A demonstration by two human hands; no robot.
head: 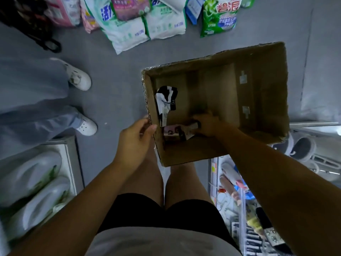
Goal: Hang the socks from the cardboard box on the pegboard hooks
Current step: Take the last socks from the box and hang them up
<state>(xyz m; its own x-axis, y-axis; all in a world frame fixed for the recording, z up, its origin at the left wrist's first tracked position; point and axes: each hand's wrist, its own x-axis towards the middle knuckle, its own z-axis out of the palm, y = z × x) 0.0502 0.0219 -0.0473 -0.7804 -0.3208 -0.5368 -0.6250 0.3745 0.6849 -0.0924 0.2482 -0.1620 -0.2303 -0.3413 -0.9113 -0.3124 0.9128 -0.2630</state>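
Head view, looking straight down.

- Cardboard box (267, 85): open top, standing on the grey floor (110, 80) just ahead of the person's knees. Most of its bottom is bare.
- Black-and-white sock pair (166, 97): lies inside the box against the left wall. Its paper tag points toward the near side. No hand touches it.
- Pink sock pair (172, 131): lies in the near-left corner of the box, just below the black-and-white pair. It has a card label and a dark end running to the right.
- Right hand (208, 124): reached down into the box, back of the hand up. Its fingers (200, 120) are curled round the dark end of the pink sock pair, clamped on it. The pair sits low in the box; whether it rests on the bottom or is just clear of it cannot be told.
- Left hand (136, 137): at the box's left wall near the near corner. The thumb lies over the rim on the inner side and the fingers are curled on the outer side, pinching the cardboard.

Surroundings:
- Detergent bags (129, 28) lie heaped on the floor beyond the box, one of them a green bag (219, 17).
- A second person stands at left; only pale trousers and white shoes (81, 78) show.
- Shelves of goods flank the person on both sides, too blurred to name.
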